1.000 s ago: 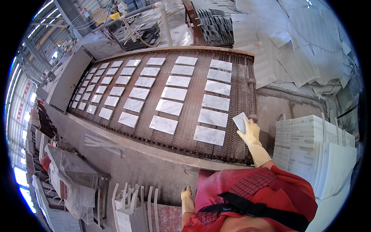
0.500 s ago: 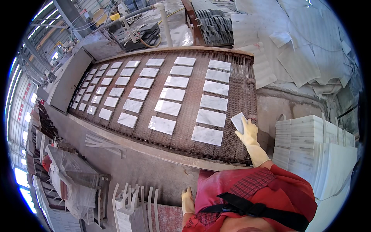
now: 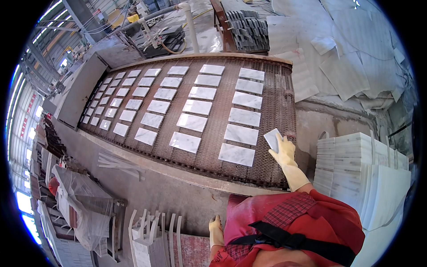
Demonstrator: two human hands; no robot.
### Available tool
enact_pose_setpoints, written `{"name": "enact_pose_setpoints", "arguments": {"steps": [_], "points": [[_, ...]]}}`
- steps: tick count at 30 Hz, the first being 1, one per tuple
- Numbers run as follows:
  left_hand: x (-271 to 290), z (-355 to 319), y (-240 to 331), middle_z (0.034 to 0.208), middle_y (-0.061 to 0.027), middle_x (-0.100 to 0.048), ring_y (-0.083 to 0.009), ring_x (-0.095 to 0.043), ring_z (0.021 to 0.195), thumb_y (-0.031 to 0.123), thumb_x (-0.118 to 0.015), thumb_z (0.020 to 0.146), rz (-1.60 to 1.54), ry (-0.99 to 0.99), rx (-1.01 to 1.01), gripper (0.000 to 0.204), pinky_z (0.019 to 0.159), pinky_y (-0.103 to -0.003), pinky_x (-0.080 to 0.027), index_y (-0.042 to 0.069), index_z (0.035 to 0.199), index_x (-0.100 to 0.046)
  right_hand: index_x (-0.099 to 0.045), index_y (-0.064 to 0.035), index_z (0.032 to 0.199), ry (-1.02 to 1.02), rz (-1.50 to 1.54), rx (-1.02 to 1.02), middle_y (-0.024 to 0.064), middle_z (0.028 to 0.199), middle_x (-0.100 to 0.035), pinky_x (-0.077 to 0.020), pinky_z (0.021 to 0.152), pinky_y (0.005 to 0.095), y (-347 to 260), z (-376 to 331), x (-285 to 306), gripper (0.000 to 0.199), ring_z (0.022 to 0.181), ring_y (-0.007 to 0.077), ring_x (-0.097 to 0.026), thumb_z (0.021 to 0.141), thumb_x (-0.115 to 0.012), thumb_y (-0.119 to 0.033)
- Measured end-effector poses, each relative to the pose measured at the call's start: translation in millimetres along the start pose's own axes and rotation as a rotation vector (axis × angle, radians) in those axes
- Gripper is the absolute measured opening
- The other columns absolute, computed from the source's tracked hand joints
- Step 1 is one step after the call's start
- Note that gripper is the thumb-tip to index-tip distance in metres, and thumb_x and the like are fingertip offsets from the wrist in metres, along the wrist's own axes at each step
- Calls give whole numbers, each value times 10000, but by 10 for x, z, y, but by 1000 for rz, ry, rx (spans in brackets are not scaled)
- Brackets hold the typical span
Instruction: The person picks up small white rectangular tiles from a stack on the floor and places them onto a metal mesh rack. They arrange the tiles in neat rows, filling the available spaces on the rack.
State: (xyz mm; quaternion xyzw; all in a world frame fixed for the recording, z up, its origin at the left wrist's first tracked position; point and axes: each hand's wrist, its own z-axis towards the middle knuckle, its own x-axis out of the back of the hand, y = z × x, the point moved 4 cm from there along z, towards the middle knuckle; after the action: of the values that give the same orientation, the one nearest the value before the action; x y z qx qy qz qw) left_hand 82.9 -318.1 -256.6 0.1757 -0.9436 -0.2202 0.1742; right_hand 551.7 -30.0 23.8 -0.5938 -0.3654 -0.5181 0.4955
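Note:
My right hand [image 3: 285, 151], in a pale yellow rubber glove, is closed around a small flat rectangular piece [image 3: 271, 139] with a white face and a greyish side. It is tilted over the near right end of a brown mesh conveyor belt [image 3: 278, 102]; whether it touches the mesh I cannot tell. Left of this hand lies the closest white marble tile [image 3: 236, 154], grey-veined, at the near end of a row. Several rows of similar tiles lie flat along the belt. My left hand [image 3: 216, 230], gloved alike, hangs low beside my red clothing, fingers extended, with nothing visible in it.
A concrete ledge [image 3: 178, 173] edges the belt's near side. Stacked white slabs [image 3: 342, 164] stand at the right, and upright pale pieces [image 3: 149, 249] at the lower left. Plastic-wrapped material [image 3: 84, 196] stands farther left. Grey slabs [image 3: 247, 33] and white sheets [image 3: 351, 62] lie beyond the belt.
The tiles have shifted slightly left and away along the belt. My right hand and the piece in it have moved slightly left. My left hand stays about where it was.

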Motion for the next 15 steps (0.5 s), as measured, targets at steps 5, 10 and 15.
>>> {"name": "enact_pose_setpoints", "arguments": {"steps": [5,10,15], "points": [[-59,-93,57,972,-58,-735,-145,-597,747,314,-781,1004,45,-16,-12,513,637,-332,-480,-11,1395,-713,-490,-155,1591,-31,-17,-13,233,1281,-688,-569,939,551,2,24,-4,969,1070,447,-724,796,-964,-439],[-86,-153,108,942,-52,-722,-135,-589,737,312,-781,1000,69,-22,-15,517,625,-331,-472,-12,1398,-711,-532,-154,1588,-78,9,-40,218,1226,-728,-567,978,541,-23,85,104,965,1099,429,-731,776,-974,-430],[-66,-98,62,995,-64,-735,-158,-615,787,313,-782,1011,44,-28,-18,527,675,-354,-501,-4,1422,-696,-555,-149,1598,-101,110,-89,208,1231,-761,-561,1029,513,-43,173,278,981,1151,406,-735,751,-988,-387]]}}
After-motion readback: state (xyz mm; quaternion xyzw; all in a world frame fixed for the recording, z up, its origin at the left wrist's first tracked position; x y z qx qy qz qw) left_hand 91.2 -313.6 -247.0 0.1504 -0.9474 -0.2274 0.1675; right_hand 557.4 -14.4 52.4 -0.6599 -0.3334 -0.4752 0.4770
